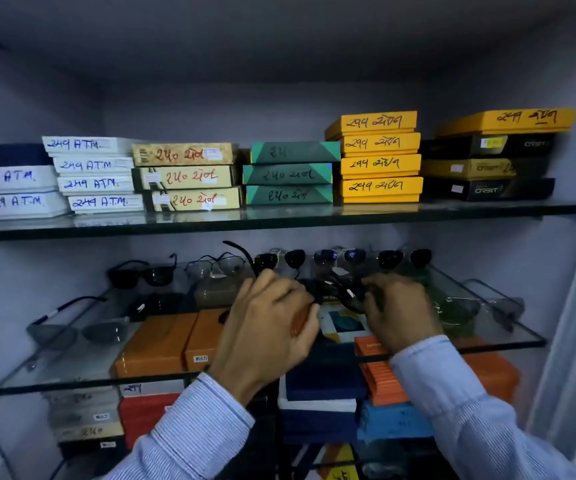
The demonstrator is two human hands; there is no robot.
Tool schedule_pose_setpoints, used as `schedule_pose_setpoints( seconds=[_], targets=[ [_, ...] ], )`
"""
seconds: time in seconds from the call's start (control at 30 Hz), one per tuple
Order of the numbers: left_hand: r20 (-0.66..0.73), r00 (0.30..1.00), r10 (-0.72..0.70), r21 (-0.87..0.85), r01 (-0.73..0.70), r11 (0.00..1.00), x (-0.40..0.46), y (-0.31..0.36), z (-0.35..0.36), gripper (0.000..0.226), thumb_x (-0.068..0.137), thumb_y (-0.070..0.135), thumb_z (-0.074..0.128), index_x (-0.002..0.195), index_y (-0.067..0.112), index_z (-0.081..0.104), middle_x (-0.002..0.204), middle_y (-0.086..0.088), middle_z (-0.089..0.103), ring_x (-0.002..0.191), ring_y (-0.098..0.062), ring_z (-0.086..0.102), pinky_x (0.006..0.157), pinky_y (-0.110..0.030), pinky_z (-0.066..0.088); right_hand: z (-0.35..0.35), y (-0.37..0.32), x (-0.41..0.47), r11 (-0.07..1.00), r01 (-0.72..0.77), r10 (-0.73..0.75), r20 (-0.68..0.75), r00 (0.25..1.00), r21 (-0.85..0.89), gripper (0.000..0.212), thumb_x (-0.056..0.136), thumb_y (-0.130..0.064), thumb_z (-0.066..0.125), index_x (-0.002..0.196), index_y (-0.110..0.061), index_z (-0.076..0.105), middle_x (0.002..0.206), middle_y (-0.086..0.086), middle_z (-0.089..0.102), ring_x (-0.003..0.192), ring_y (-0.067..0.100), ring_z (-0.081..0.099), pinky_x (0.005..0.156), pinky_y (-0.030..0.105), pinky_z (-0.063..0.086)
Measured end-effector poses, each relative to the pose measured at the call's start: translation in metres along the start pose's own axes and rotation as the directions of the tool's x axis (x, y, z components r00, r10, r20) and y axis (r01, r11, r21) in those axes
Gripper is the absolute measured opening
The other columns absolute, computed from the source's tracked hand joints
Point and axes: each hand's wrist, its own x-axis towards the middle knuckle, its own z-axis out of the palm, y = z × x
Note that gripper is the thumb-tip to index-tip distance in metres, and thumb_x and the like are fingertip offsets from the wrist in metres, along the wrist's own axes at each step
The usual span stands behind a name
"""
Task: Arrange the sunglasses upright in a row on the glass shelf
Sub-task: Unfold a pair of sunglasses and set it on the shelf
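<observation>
Hands, left hand [268,318] and right hand [396,311], both grip 1 dark pair of sunglasses [340,291] between them, above the glass shelf [71,362].

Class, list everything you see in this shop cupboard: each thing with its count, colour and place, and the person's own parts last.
White boxes: about six, blue writing, upper shelf left.
Beige boxes: three, red writing, upper shelf, left of centre.
Green boxes: three, upper shelf centre.
Yellow boxes: four, upper shelf right of centre.
Black and yellow boxes: four, upper shelf far right.
Sunglasses in back row: about five pairs, mostly dark, rear of the glass shelf.
Grey sunglasses: one pair, shelf front left.
Pale sunglasses: one or two pairs, shelf right.
Held sunglasses: one dark pair, between the hands.
Boxes under the glass: many; orange, blue, red.
Left hand: centre.
Right hand: right of centre.
Striped sleeves: two, pale blue.
</observation>
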Motion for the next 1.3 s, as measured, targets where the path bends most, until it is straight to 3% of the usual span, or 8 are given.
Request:
schedule_pose_setpoints(
  seconds=[0.17,0.33,0.6,0.77,0.97,1.03,1.17,1.3],
  targets=[
    [0.115,0.99,-0.085,-0.113,0.098,0.989,0.025,-0.002,0.016,0.039,0.095,0.037,0.054,0.123,0.018,0.072,0.113,-0.002,0.075,0.109,-0.017,0.063,0.098,-0.038,0.055,0.019,-0.01,0.029,0.978,-0.177,0.2,0.268,0.942,-0.107,0.025,0.088,-0.03,0.068,0.096,-0.007,0.076,0.096,0.016,0.075,0.085,0.032,0.072,0.077,0.034,0.059],
    [0.163,0.978,-0.128,-0.109,0.147,0.983,0.035,-0.004,0.034,0.036,0.094,0.032,0.06,0.126,0.019,0.071,0.119,-0.004,0.073,0.116,-0.018,0.059,0.099,-0.03,0.05,0.033,-0.011,0.046,0.947,-0.223,0.287,0.301,0.909,-0.23,0.025,0.087,-0.017,0.072,0.11,-0.006,0.07,0.114,0.016,0.067,0.103,0.031,0.067,0.081,0.036,0.055],
    [0.189,0.966,-0.174,-0.16,0.205,0.965,0.044,0.004,0.047,0.032,0.096,0.026,0.062,0.125,0.019,0.071,0.118,-0.005,0.075,0.1,-0.013,0.07,0.079,-0.015,0.044,0.033,-0.004,0.051,0.959,-0.184,0.248,0.322,0.914,-0.217,0.03,0.088,-0.015,0.072,0.115,-0.005,0.068,0.117,0.016,0.065,0.105,0.03,0.066,0.082,0.036,0.054],
    [0.208,0.959,-0.194,-0.154,0.228,0.961,0.05,0.003,0.049,0.034,0.096,0.022,0.061,0.129,0.017,0.069,0.12,-0.008,0.073,0.102,-0.018,0.07,0.086,-0.025,0.057,0.012,0.003,0.044,0.976,-0.163,0.195,0.249,0.949,-0.141,0.024,0.084,-0.019,0.075,0.104,-0.007,0.073,0.104,0.017,0.069,0.096,0.032,0.068,0.078,0.033,0.053],
    [0.202,0.957,-0.209,-0.118,0.235,0.965,0.057,0.011,0.048,0.032,0.1,0.029,0.057,0.124,0.013,0.069,0.117,-0.008,0.067,0.106,-0.021,0.064,0.089,-0.033,0.057,-0.026,0.014,0.035,0.994,-0.101,0.087,0.262,0.961,0.038,0.01,0.082,-0.02,0.076,0.09,-0.016,0.08,0.094,0.008,0.073,0.088,0.023,0.069,0.084,0.038,0.06],
    [0.223,0.95,-0.219,-0.121,0.25,0.961,0.061,0.015,0.046,0.028,0.1,0.03,0.057,0.115,0.014,0.075,0.105,-0.008,0.071,0.094,-0.022,0.069,0.082,-0.034,0.059,-0.039,0.019,0.035,0.995,-0.072,0.048,0.288,0.957,0.07,0.009,0.082,-0.017,0.077,0.09,-0.015,0.081,0.091,0.006,0.076,0.081,0.016,0.068,0.078,0.029,0.058],
    [0.299,0.925,-0.236,-0.137,0.286,0.948,0.068,0.022,0.043,0.021,0.096,0.031,0.066,0.104,0.018,0.079,0.095,-0.004,0.076,0.079,-0.014,0.068,0.071,-0.028,0.056,-0.056,0.032,0.036,0.987,-0.031,-0.023,0.338,0.941,0.155,0.013,0.081,-0.019,0.079,0.094,-0.016,0.082,0.086,-0.003,0.076,0.066,-0.008,0.056,0.061,0.006,0.04],
    [0.374,0.897,-0.238,-0.155,0.313,0.937,0.071,0.028,0.045,0.019,0.093,0.029,0.07,0.102,0.015,0.079,0.101,-0.003,0.078,0.086,-0.012,0.072,0.081,-0.03,0.061,-0.059,0.045,0.042,0.976,-0.122,0.048,0.365,0.93,0.182,0.009,0.08,-0.019,0.079,0.089,-0.018,0.083,0.091,-0.003,0.077,0.078,0.004,0.063,0.067,0.015,0.045]
  ],
)
